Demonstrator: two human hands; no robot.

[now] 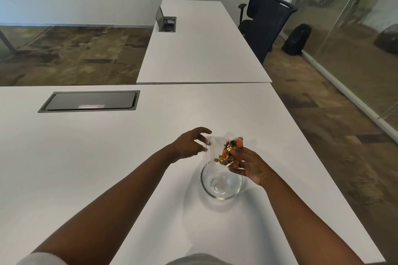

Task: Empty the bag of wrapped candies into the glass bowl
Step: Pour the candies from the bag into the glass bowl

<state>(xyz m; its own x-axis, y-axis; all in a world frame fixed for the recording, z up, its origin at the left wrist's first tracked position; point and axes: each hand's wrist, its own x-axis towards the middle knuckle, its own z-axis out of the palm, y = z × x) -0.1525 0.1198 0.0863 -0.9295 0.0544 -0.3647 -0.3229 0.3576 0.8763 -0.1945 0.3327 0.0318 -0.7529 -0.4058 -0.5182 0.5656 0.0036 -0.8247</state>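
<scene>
A clear glass bowl stands on the white table, and nothing shows inside it. Just above its far rim hangs a clear plastic bag holding several wrapped candies in orange, gold and dark wrappers. My right hand grips the bag at the end where the candies are bunched. My left hand pinches the bag's other edge between thumb and fingers, its other fingers spread.
A closed dark cable hatch is set into the table at the back left. A second white table adjoins beyond, with two dark office chairs at its right. The table's right edge drops to carpet floor.
</scene>
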